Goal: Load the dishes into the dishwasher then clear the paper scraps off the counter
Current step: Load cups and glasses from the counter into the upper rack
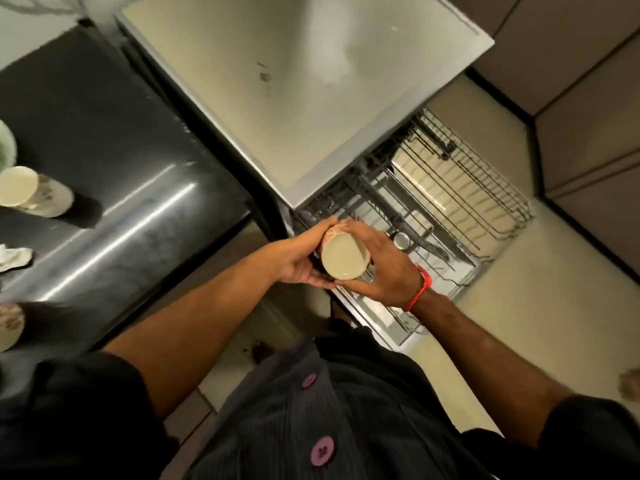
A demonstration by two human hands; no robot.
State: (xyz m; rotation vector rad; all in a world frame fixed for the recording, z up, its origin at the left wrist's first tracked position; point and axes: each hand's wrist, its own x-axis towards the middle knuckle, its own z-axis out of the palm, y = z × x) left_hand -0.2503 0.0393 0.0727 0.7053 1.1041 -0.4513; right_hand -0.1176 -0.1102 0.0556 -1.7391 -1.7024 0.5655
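Observation:
A cream mug (344, 257) with a red pattern is turned bottom-up, and both hands hold it over the near corner of the pulled-out dishwasher rack (498, 202). My left hand (304, 261) cups its left side. My right hand (381, 268), with a red thread on the wrist, wraps its right side. A second cream mug (31, 192) lies upturned on the dark counter (121, 161) at the left. A crumpled white paper scrap (15, 258) sits near the counter's left edge. Another patterned dish (8, 323) shows partly at the far left.
The dishwasher's steel top (294, 81) fills the upper middle. Inside the rack, a small metal cup (401, 240) sits just right of my hands. A pale green dish (5, 147) peeks in at the left edge. Beige floor and cabinet fronts (588, 116) lie to the right.

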